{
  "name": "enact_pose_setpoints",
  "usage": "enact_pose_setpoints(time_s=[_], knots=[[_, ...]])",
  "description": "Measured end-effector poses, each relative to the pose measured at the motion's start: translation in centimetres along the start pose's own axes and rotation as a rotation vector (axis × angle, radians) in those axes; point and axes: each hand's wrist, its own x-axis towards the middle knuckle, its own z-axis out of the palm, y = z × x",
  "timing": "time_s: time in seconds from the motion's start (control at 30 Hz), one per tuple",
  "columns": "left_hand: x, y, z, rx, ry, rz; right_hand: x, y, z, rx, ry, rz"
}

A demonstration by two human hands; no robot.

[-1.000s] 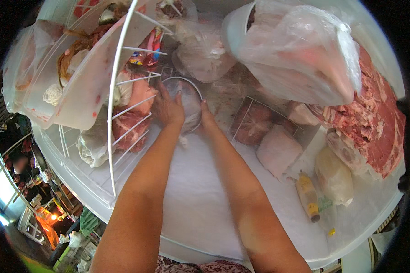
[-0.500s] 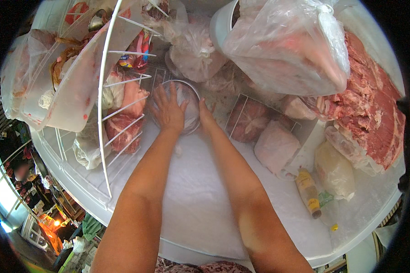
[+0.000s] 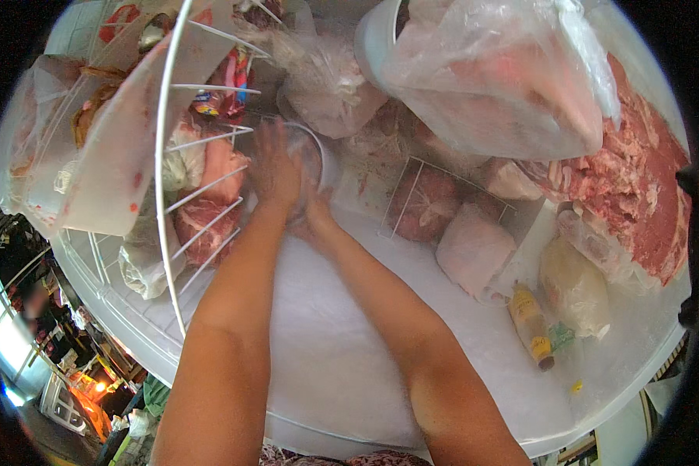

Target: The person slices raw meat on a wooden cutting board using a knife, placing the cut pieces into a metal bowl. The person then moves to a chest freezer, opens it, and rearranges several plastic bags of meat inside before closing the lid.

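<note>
Deep in a frosty white chest freezer (image 3: 334, 373), a round container (image 3: 323, 151) with a pale rim stands beside the wire basket. My left hand (image 3: 277, 171) lies over its top with the fingers stretched out, a little blurred by motion. At the container's near side is my right hand (image 3: 314, 213), close to the left wrist. Its fingers are partly hidden and smeared, so their closure is unclear. Behind the container sits a clear plastic bag (image 3: 334, 101) with pale contents.
A white wire basket (image 3: 163, 147) holding bagged meat (image 3: 202, 225) is at left. Above right hangs a large bag (image 3: 497, 93) by a white bucket (image 3: 371, 50). A big meat slab (image 3: 637, 179), wrapped packages (image 3: 474, 248) and a bottle (image 3: 530, 326) lie at right.
My right hand has moved left, from the container's right side to its near side. My left hand has shifted slightly left and away from me, still over the container.
</note>
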Motion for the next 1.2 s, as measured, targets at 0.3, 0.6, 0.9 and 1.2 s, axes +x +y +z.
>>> enact_pose_setpoints(time_s=[0.3,0.6,0.9,1.2], knots=[[0.6,1.1,1.1,-0.056,0.010,-0.179,1.3,-1.6,-1.7,-0.362,0.084,-0.068],[-0.5,2.8,0.0,0.113,0.074,-0.190,-1.7,-3.1,-7.5,-1.256,0.267,-0.264],[-2.3,6.1,-3.1,0.158,0.021,0.252,-9.9,-14.6,-22.3,-1.996,0.444,-0.206],[-6.4,13.6,-16.0,0.308,-0.737,0.750,-20.4,-19.1,-37.4,-1.697,0.817,-0.216]])
